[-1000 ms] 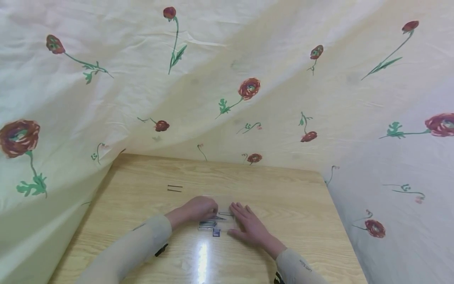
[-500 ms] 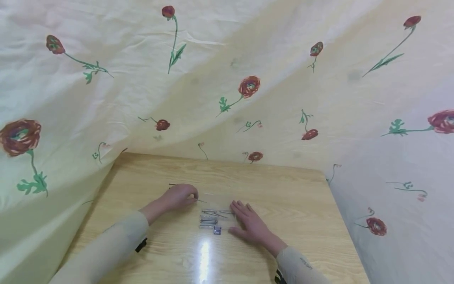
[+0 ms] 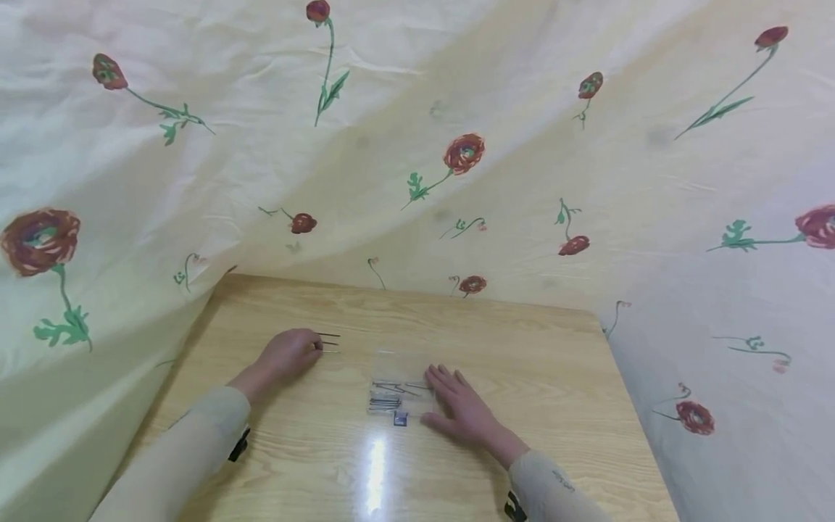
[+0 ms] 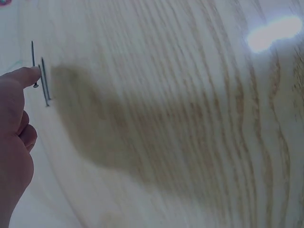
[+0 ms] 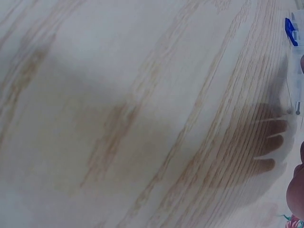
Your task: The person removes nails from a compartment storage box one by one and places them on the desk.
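My left hand is at the left of the table, its fingertips at a silver nail that it seems to pinch; the thumb is hidden. Two darker nails lie parallel just beyond. In the left wrist view, the index fingertip overlaps one nail beside the others. My right hand lies with straight fingers at the right side of a clear plastic box. Several nails lie in its compartments, and a blue latch sits at its front. Only a bit of the right hand shows in its wrist view.
The box's clear lid stands open toward the back. A wood-grain table carries everything, with a bright light reflection at the front. Flower-patterned cloth hangs behind and along both sides.
My left hand has moved from the box to the left with a nail, bringing it beside the two on the table. The right hand has stayed at the box.
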A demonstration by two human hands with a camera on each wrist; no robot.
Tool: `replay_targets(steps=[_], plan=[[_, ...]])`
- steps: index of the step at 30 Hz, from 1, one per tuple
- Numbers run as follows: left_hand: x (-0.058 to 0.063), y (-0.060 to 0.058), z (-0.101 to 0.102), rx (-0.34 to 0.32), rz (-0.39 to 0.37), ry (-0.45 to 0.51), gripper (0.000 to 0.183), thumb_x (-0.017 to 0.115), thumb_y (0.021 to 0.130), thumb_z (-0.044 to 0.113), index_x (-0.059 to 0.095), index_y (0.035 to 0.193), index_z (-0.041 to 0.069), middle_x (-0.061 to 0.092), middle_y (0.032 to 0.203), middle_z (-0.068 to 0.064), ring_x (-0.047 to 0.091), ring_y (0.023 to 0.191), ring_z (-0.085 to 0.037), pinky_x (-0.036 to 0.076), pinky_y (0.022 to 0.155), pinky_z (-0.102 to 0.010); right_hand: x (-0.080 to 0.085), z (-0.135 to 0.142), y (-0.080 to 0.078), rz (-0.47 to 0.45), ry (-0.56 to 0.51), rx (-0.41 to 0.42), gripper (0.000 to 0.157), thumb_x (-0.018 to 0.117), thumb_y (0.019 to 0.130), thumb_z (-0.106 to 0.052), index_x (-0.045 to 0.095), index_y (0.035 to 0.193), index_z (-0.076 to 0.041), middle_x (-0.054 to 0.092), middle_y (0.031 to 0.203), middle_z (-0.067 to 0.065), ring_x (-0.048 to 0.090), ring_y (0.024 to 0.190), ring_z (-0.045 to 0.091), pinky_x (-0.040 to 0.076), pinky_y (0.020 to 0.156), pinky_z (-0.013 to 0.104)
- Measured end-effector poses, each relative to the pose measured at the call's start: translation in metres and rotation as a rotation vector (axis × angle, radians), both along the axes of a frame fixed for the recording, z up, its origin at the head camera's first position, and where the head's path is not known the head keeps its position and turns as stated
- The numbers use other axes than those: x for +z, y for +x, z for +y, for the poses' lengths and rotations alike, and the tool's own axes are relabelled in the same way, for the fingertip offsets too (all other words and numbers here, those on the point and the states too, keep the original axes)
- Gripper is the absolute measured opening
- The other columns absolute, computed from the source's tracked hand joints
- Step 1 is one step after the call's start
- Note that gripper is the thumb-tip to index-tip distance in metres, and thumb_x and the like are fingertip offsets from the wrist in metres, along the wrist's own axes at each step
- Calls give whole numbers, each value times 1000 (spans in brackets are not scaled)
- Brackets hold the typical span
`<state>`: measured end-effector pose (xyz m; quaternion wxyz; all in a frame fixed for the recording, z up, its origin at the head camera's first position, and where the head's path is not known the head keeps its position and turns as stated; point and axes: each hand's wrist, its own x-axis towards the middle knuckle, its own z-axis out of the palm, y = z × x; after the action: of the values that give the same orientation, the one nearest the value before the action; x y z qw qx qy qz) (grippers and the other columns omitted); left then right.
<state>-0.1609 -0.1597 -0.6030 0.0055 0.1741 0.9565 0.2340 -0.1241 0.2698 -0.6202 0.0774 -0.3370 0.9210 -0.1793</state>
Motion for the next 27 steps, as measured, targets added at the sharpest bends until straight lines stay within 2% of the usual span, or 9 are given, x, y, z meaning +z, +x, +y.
replay_targets(steps=[7,11,18,27], plan=[[-10,-1,-7,55,11,35,5,74,99,11,78,97,11,77,101,-5,73,95,-27,60,91,-51,0,-2,1,-1,-5,-1,89,68,101,-56,31,167,-9,27,174,11,22,162,30,13,132,53],[-14,-3,-7,58,23,63,4,75,99,11,78,99,9,78,102,-7,73,97,-29,60,92,-52,-1,-1,1,-1,-6,-1,90,68,100,-56,31,167,-9,27,174,10,23,162,30,13,131,53],[-14,-6,-4,46,26,64,5,76,98,11,80,101,9,79,106,-9,74,101,-32,59,95,-54,0,-1,0,23,-16,6,89,67,101,-56,33,166,-7,30,173,13,26,161,33,16,131,56],[-11,-6,-1,36,40,47,5,76,98,11,80,100,8,78,102,-8,74,97,-31,60,92,-53,2,-1,2,35,-44,11,87,69,100,-53,35,165,-5,32,172,16,28,160,36,19,130,58]])
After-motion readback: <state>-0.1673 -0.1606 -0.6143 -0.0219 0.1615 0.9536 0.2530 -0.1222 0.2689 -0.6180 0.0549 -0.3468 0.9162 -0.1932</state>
